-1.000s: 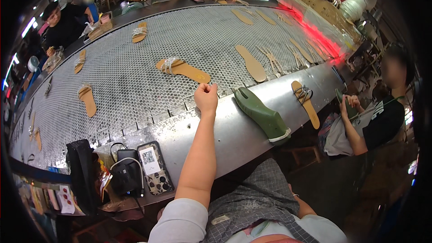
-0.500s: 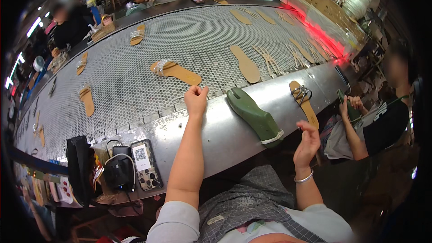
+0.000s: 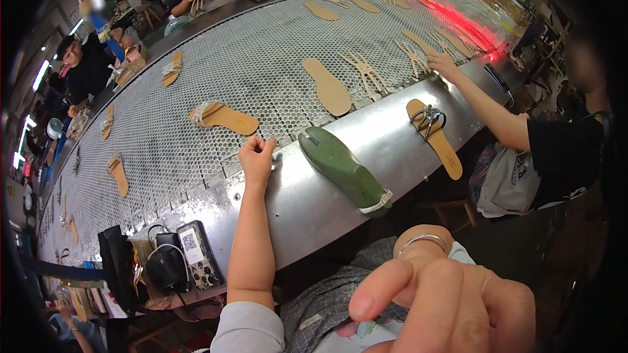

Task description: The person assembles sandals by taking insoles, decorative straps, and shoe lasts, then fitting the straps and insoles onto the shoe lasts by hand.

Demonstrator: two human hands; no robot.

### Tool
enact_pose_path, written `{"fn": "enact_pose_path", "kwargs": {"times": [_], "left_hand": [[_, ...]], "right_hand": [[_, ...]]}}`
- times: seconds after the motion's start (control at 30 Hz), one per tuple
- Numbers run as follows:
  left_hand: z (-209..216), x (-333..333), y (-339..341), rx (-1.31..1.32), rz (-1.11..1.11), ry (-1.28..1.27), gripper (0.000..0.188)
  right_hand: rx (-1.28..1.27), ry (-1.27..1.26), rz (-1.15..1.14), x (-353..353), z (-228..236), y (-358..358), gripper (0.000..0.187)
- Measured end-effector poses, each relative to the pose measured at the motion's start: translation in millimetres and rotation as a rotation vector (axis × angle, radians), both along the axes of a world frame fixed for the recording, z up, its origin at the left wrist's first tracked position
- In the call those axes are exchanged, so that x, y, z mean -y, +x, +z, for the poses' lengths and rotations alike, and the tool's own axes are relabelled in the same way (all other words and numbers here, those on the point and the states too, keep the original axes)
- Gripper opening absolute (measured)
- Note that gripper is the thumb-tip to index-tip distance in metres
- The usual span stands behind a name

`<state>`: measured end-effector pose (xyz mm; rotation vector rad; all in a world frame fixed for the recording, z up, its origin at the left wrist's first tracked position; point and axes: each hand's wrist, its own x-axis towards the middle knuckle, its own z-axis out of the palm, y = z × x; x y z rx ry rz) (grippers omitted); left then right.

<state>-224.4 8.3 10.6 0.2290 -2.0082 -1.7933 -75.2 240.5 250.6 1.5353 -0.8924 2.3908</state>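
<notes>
- The sandal with silvery straps [image 3: 226,119] lies on the mesh tabletop [image 3: 261,46], just beyond the fingertips of my left hand [image 3: 258,157]; its bare end points toward them, its strapped end away to the left.
- My left thumb and forefinger are pressed together, the other fingers curled in; I can't tell whether anything thin sits between them.
- Right of that hand, near but apart from it, the green shoe last [image 3: 343,168] rests on the smooth metal border [image 3: 281,222], forked toe toward the mesh, pale heel end toward me.
- My right hand [image 3: 451,301] is up close to my face, a bangle [image 3: 422,242] at the wrist; the thumb stands apart from the bent fingers, and the palm is hidden from me.
- Past the last, a bare insole [image 3: 325,88] lies on the mesh with a pale strap piece [image 3: 363,75] beside it.
- To the last's right, a sandal with dark straps [image 3: 435,137] lies across the border.
- Farther right, a co-worker's hand [image 3: 443,65] reaches to the mesh's edge, near more strap pieces.
- Left of my forearm sit a phone [image 3: 199,255] and a black adapter [image 3: 165,268].
</notes>
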Motion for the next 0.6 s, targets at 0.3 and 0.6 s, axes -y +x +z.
{"fn": "enact_pose_path", "kwargs": {"times": [0.3, 0.6], "left_hand": [[1.1, -14.8, -5.5, -0.026, 0.032, 0.033, 0.033], [3.2, -17.5, -12.7, 0.021, 0.064, 0.081, 0.031]], "right_hand": [[0.161, 0.136, -0.215, -12.0, -31.7, -58.3, 0.045], [0.576, 1.033, -0.817, -30.2, -195.4, -264.2, 0.03]]}}
